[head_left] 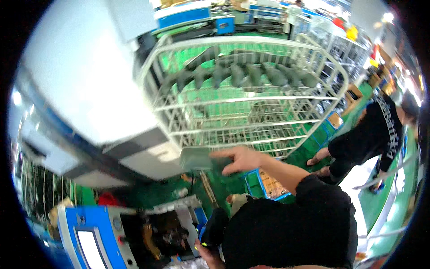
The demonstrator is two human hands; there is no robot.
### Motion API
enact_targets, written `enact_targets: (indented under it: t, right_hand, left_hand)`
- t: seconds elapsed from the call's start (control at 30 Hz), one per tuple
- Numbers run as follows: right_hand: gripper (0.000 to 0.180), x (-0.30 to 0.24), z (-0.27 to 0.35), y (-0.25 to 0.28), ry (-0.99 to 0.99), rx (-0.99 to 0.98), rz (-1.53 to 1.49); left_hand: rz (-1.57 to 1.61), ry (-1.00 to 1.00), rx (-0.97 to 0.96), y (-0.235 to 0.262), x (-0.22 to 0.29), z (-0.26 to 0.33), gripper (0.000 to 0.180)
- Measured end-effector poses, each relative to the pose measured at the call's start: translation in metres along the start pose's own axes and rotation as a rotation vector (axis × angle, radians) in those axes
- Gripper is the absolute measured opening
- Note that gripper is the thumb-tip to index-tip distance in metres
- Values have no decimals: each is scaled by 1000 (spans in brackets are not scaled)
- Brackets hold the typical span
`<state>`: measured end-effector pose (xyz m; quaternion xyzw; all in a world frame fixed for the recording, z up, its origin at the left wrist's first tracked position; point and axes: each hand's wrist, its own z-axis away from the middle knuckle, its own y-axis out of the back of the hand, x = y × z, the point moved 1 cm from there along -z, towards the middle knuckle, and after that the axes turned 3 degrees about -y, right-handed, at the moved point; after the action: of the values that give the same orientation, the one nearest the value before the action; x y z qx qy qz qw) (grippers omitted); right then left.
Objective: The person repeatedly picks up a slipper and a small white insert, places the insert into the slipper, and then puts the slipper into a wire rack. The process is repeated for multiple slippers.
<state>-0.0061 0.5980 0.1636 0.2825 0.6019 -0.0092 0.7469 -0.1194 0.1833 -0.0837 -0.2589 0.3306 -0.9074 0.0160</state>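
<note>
My right hand (pixel 244 160) reaches out in front of the wire rack, its index finger stretched over a blurred grey-green piece (pixel 195 159) and the thumb below it. The piece looks gripped between them; motion blur hides its exact kind. Low in the view, close to my body, my left hand (pixel 208 256) is partly hidden, with its fingers curled at a black, shoe-like item (pixel 214 227) with blue and yellow trim. On the top of the white wire rack (pixel 251 99) stands a row of dark grey-green rounded pieces (pixel 237 75), smeared by motion.
A blue and white machine (pixel 92 242) with a lit screen and a dark opening stands at lower left. A white panel (pixel 85 76) rises left of the rack. Blue crates (pixel 268 184) lie on the green floor. Another person (pixel 371 134) in black is at the right.
</note>
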Motion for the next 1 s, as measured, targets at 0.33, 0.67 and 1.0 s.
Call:
enact_targets:
  t: [0.33,0.67,1.0]
  right_hand:
    - [73,78,225,387,-495,1282,570]
    - [59,219,225,556,-770,905,453]
    - [47,206,101,438,-437,1188,1128]
  left_hand:
    - [-589,174,117,-123,12,-125,68]
    - [-736,313,178,-171,-22,-183,68]
    - [-397,-314,283,-19,0,64,21]
